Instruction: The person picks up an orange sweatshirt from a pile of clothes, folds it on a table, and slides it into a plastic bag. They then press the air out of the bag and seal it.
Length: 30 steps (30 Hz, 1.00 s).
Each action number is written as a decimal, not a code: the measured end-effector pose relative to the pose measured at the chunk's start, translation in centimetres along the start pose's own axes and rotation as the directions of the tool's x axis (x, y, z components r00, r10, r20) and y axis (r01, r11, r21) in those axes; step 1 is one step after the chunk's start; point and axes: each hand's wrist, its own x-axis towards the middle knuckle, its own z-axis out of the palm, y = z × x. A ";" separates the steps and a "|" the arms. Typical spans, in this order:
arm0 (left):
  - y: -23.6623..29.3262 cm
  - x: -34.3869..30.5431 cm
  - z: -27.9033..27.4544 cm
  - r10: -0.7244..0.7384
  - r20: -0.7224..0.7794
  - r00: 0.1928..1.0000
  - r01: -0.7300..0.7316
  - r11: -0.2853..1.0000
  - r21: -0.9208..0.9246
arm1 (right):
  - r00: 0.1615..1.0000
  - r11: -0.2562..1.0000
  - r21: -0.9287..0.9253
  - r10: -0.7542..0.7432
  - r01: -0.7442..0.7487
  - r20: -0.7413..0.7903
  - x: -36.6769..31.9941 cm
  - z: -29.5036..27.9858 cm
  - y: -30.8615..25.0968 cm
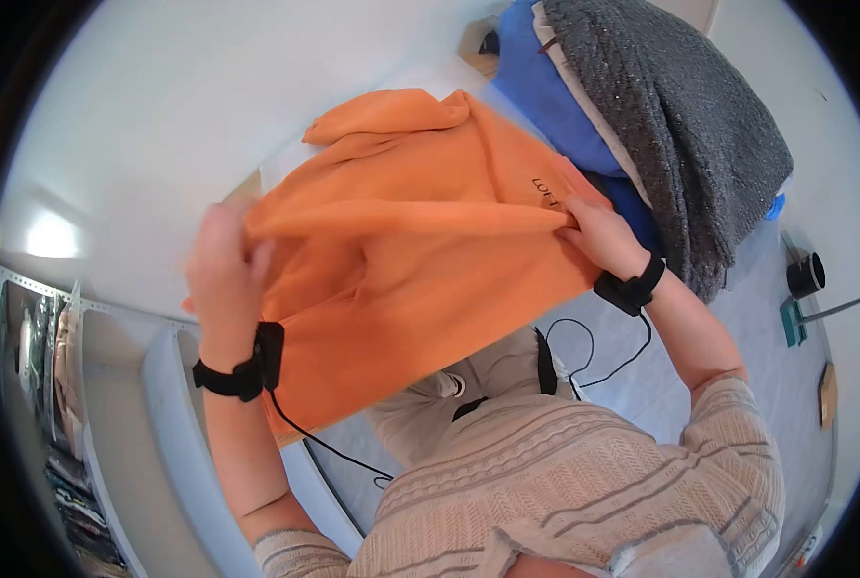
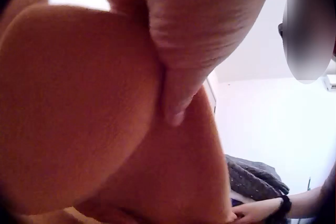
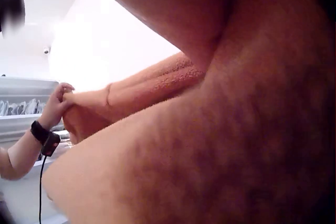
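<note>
An orange sweatshirt (image 1: 420,289) with dark lettering near its right edge is spread out in front of the person, a raised fold of it running between both hands. At the fold's left end is the left hand (image 1: 225,270), blurred in the head view. Its thumb (image 2: 181,98) presses the cloth in the left wrist view, and the right wrist view shows this hand (image 3: 56,106) gripping the fold's far end. The right hand (image 1: 605,236) pinches the other end beside the lettering. A fuzzy inner side of the sweatshirt (image 3: 168,79) shows between them.
Dark grey knitted cloth (image 1: 671,125) and blue cloth (image 1: 555,96) are heaped at the upper right. Shelves with packed clothes (image 1: 54,356) stand at the left. Black cables (image 1: 329,448) hang from both wrist cameras. A black cup-shaped container (image 1: 806,275) is at the far right.
</note>
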 end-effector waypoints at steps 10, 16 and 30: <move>-2.4 -9.9 0.3 -0.194 0.627 0.755 0.364 0.919 -0.153 | 0.997 0.963 0.270 -0.018 -0.002 0.073 -0.7 -0.5 0.7; -7.7 -11.9 2.1 -0.094 0.480 0.872 0.168 0.979 -0.114 | 0.967 0.880 0.446 0.054 -0.164 0.249 -1.3 -1.4 0.8; -6.9 -14.9 -5.4 0.051 0.088 0.995 -0.053 0.998 0.026 | 0.995 0.936 0.349 -0.075 0.048 0.065 -1.9 0.3 2.1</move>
